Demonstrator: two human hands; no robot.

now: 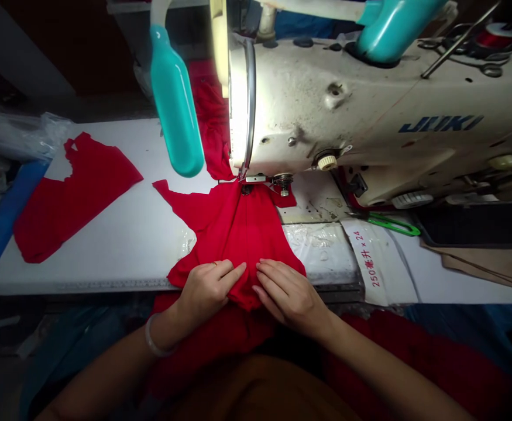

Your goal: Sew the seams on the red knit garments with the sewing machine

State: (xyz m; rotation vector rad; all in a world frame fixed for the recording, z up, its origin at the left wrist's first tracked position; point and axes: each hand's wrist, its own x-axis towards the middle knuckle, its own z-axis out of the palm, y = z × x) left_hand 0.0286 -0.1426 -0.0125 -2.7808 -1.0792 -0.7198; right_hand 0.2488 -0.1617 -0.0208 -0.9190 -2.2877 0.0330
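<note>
A piece of red fabric (pixel 242 234) runs from under the presser foot (pixel 246 188) of a white sewing machine (pixel 295 105) toward me and hangs over the table's front edge. My left hand (pixel 212 283) pinches the fabric near that edge, thumb and fingers together. Just to its right, my right hand (pixel 291 295) grips the same fabric with its fingers bent over a fold. Between the two hands the cloth bunches slightly. More red fabric (pixel 214 128) lies gathered behind the needle area.
Another cut red piece (pixel 84 193) lies on the white table (pixel 119 257) at left. Green-handled thread snips (pixel 394 224) and a dark flat object (pixel 479 225) lie at right. A turquoise lamp (pixel 179 111) hangs beside the machine head. A red thread spool (pixel 497 38) stands on top.
</note>
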